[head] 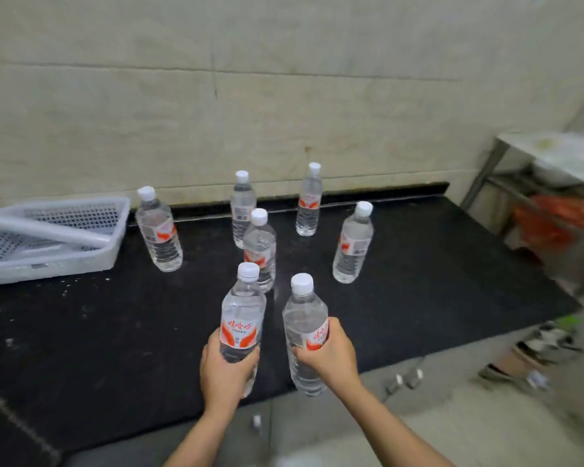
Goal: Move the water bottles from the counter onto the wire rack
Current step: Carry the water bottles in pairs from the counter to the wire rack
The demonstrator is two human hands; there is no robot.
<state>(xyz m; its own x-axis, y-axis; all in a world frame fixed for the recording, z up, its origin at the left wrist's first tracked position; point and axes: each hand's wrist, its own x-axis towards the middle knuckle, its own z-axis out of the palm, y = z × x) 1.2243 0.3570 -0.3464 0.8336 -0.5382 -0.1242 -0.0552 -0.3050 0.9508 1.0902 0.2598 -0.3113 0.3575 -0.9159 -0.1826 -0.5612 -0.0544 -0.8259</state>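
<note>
In the head view, two water bottles were held upright just above the near edge of the black counter (pixel 418 281). The left bottle (pixel 242 318) was wrapped by the fingers of the left hand (pixel 225 369) below its label, and the right bottle (pixel 304 328) was gripped by the right hand (pixel 331 355) around the label. Five more bottles (pixel 259 247) were left standing farther back on the counter, toward the wall. A white plastic basket (pixel 81 244) was seen at the left side of the counter. A metal rack (pixel 506 183) was partly visible beyond the right end of the counter, blurred. The bottles seemed full, so rather heavy, with thin walls that could dent; smooth plastic could slip, so the middle of the body was judged the best place for holding.
</note>
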